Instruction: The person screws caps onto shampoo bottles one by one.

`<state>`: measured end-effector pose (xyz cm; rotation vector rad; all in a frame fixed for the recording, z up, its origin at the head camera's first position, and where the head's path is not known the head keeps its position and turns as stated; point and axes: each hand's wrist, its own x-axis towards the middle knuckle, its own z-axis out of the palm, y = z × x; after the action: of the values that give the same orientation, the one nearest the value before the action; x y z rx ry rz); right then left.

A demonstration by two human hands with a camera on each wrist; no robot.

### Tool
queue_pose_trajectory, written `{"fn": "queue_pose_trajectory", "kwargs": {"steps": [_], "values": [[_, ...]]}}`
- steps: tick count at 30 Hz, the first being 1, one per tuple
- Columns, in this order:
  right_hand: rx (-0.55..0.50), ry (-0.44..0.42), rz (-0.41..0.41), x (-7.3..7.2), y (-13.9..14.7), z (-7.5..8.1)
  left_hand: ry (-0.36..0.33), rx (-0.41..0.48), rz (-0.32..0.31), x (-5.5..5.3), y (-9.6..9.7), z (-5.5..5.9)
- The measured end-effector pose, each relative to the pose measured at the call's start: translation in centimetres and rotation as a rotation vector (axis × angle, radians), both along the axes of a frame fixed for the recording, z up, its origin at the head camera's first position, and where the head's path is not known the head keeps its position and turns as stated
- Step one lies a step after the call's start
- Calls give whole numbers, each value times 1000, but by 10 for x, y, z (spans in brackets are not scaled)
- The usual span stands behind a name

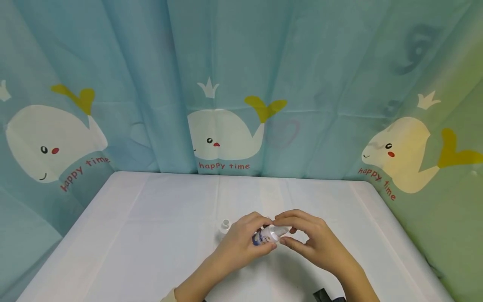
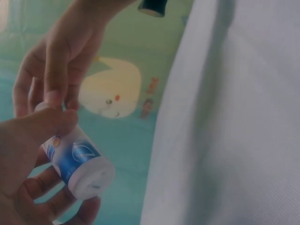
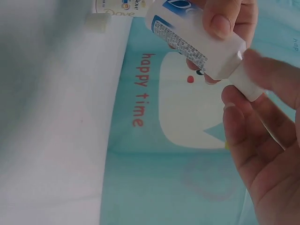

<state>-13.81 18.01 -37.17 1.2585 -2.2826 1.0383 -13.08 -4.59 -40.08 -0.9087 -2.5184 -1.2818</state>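
My left hand (image 1: 245, 239) grips a small white bottle with a blue label (image 1: 263, 237), tilted with its top toward the right. In the left wrist view the base of this bottle (image 2: 93, 180) faces the camera, and the thumb lies across its side. The fingers of my right hand (image 1: 313, 239) are at the bottle's top end. In the right wrist view its thumb and fingertips pinch the white cap (image 3: 246, 83). A second white bottle (image 1: 225, 225) stands on the table just left of my left hand, its neck uncapped; the hand partly hides it.
The table (image 1: 158, 218) has a white cover. Behind it and at its sides hangs a blue-green curtain (image 1: 320, 138) with printed whales. Black pieces (image 1: 323, 295) show near my right wrist at the bottom edge. A pale sleeve (image 1: 170, 296) shows at my left forearm.
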Motion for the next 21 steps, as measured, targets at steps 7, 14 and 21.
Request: {"fn": "queue_pose_trajectory", "kwargs": {"steps": [7,14,21], "values": [[-5,-31,49,1,0,1,-18,7,-10,1,0,-1],[-30,14,75,-1,-1,-1,-21,15,-14,3,1,-1],[-29,19,50,-1,1,-2,0,15,-19,1,2,-2]]}}
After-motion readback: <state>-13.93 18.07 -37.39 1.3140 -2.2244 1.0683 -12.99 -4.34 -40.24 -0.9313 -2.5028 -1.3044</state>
